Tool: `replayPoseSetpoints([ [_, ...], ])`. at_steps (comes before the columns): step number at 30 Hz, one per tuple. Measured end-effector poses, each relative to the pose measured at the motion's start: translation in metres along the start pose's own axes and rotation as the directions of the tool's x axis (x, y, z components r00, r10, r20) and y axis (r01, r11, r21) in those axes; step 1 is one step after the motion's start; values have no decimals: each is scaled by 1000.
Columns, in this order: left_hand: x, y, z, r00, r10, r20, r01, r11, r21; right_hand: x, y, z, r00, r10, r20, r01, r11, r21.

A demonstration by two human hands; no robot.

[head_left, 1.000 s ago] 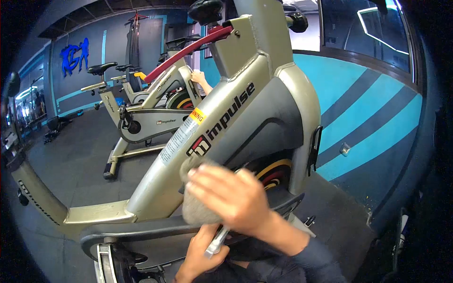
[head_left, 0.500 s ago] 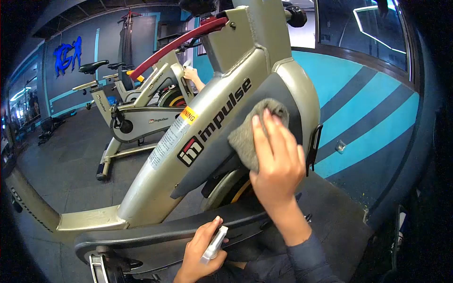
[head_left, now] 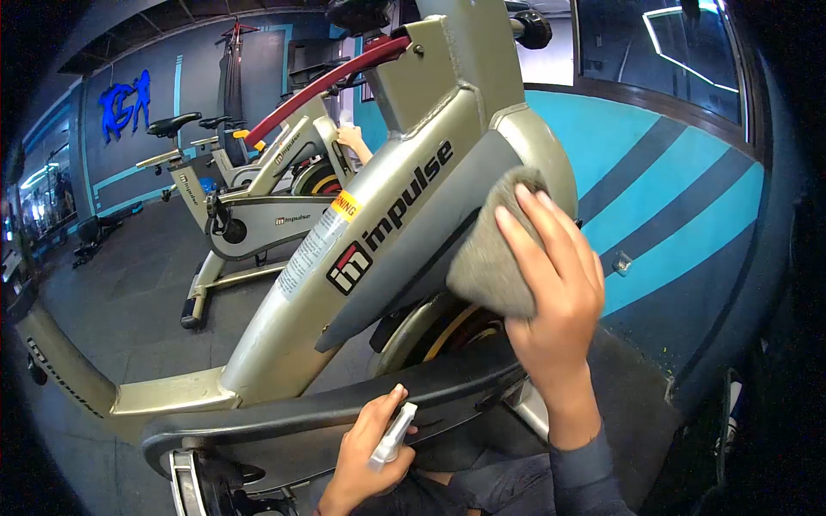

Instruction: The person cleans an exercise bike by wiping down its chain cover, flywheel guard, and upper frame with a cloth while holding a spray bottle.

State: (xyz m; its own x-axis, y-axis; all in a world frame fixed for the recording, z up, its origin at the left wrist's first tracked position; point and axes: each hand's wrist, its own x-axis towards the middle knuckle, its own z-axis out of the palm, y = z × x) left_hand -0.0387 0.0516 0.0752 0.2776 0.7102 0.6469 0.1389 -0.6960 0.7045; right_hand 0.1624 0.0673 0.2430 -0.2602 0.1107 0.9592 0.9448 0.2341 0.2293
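Note:
My right hand presses a grey-green cloth against the dark side panel of an exercise bike, near the curved front of its frame. The cloth is bunched under my spread fingertips. Lower down, my left hand is wrapped round a spray bottle. Only its whitish nozzle end shows; the rest is hidden by my palm. That hand is beside the black chain guard. Part of the flywheel shows below the cloth.
A pedal sits at the lower left. Behind stands another exercise bike, with another person's hand near its top, by a pale bottle. A striped blue wall rises on the right. Dark floor tiles lie to the left.
My right hand and the cloth have slid to the right across the panel towards the frame's front edge. The left hand with the spray bottle has hardly moved.

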Motion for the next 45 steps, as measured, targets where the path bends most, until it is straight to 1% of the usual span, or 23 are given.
replayPoseSetpoints([
  [2, 0, -1, 1, 1000, -12, -7, 12, 1000, -5, -1, 2, 28, 998, 6, 55, -4, 999, -49],
  [4, -1, 0, -1, 1000, -14, -2, 14, 1000, 27, -14, -6, 49, 997, -19, -70, 11, 994, -112],
  [7, -2, -5, 0, 1000, 0, -11, 1, 998, 66, -32, -23, 53, 998, 54, -43, -54, 998, -13],
  [11, 0, -2, 3, 999, -13, -48, 15, 999, 49, -54, -41, 55, 999, 55, 2, -55, 995, 79],
  [15, -1, 0, 2, 999, -15, -48, 17, 998, 56, -66, -51, 41, 996, 31, 86, -47, 980, 192],
  [17, 0, 2, -1, 999, 25, -31, -20, 986, 164, -68, -49, 28, 972, -28, 231, -74, 905, 420],
  [18, 1, 3, -2, 999, 31, -31, -25, 986, 168, -66, -46, 22, 974, -28, 225, -71, 905, 420],
  [20, 3, 4, -3, 998, 66, 9, -66, 978, 198, -62, -38, 7, 963, -57, 264, -102, 829, 550],
  [22, 3, 5, -3, 998, 57, 5, -57, 982, 179, -41, -21, -6, 991, -17, 133, -49, 880, 473],
  [23, 1, 3, -1, 1000, 12, 3, -12, 995, 95, -25, -12, -15, 996, 27, 88, -64, 892, 448],
  [24, 0, 1, -1, 999, -34, 6, 34, 999, 9, -13, -5, -13, 999, 47, 8, -47, 939, 341],
  [25, -1, 0, -1, 999, -36, 6, 36, 999, 8, -3, 6, -2, 995, 33, -98, -6, 965, 263],
  [26, -1, -1, -1, 1000, -20, 11, 19, 1000, 13, 6, 14, 9, 993, 22, -114, -4, 987, 163],
  [28, -1, -2, -1, 1000, -6, 14, 6, 1000, 14, 13, 13, 29, 999, 19, 37, -21, 997, 67],
  [29, -2, -3, 0, 1000, -2, 10, 2, 1000, 18, 11, 6, 43, 1000, -3, 0, 3, 1000, -31],
  [30, -2, -3, 0, 1000, 1, 6, -1, 1000, 22, 6, 1, 50, 999, -13, -45, 11, 999, -48],
  [32, -1, -2, 0, 1000, -9, 0, 9, 1000, 17, -1, -13, 44, 999, 38, 15, -38, 997, 70],
  [34, -1, -1, 0, 1000, -23, 6, 23, 1000, 12, -19, -25, 55, 999, 43, -22, -40, 993, 109],
  [38, -1, -1, 1, 1000, -22, -9, 23, 999, 36, -41, -43, 52, 998, 64, 9, -64, 963, 263],
  [40, 0, -1, 0, 999, -33, -15, 33, 999, 37, -51, -52, 45, 995, 66, 78, -89, 939, 331],
  [42, 0, -1, -2, 996, 78, -38, -67, 972, 227, -63, -59, 37, 983, 23, 180, -96, 907, 410],
  [43, -4, 1, -4, 998, -63, 13, 59, 976, 209, -69, -61, 33, 974, -19, 225, -93, 874, 478],
  [45, -7, -5, -4, 1000, -9, 13, 6, 980, 196, -72, -56, 26, 963, -68, 259, -87, 835, 543],
])
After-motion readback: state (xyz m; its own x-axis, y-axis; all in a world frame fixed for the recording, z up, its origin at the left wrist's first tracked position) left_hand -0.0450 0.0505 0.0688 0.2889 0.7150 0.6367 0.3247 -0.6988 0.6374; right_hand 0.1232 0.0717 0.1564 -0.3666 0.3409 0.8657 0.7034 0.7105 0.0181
